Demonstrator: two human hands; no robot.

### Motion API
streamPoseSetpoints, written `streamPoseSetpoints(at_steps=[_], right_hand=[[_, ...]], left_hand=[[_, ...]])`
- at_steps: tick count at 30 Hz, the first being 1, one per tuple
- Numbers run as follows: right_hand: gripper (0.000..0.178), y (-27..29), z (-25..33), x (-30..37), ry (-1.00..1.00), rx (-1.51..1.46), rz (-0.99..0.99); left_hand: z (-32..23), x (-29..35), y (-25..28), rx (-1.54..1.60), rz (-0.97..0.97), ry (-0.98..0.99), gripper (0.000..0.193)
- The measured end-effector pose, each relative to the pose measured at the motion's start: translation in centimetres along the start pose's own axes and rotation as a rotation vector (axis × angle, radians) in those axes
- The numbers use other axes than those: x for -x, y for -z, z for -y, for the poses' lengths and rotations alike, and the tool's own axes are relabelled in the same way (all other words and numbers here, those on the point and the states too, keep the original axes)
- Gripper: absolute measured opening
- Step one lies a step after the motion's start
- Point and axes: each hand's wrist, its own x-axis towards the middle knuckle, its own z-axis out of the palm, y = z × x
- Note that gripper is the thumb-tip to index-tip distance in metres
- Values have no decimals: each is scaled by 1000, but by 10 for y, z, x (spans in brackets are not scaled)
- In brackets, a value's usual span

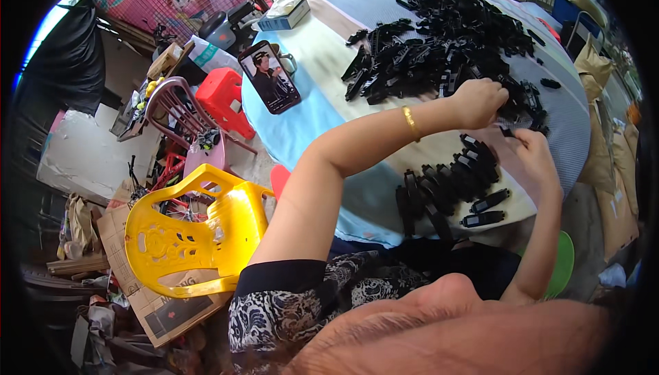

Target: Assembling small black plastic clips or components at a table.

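My left hand [479, 102], a gold bracelet on its wrist, reaches across to the near edge of a large heap of black plastic pieces [439, 52]. Its fingers are curled closed; whatever they hold is hidden. Just to the right and nearer, my right hand [537, 157] pinches a small black plastic piece [506, 131] between thumb and fingers. The two hands are close together but apart. In front of me lies a row of similar long black pieces [446, 183], packed side by side. Two more black pieces [483, 219] lie separately at the row's right end.
A striped cloth covers the round table [319, 52]. On its left part a phone [271, 78] leans upright, with a tissue box [285, 17] behind. A yellow plastic chair [237, 227], red stool [223, 100] and pink chair [199, 145] stand left. Brown sacks [607, 169] line the right.
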Motion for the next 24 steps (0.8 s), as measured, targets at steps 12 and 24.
streamPoseSetpoints(at_steps=[12, 24], right_hand=[[27, 15, 11, 11, -321, 431, -72], [20, 3, 1, 13, 100, 348, -145]], left_hand=[[6, 33, -3, 460, 174, 70, 32], [-7, 33, 1, 436, 142, 221, 23]])
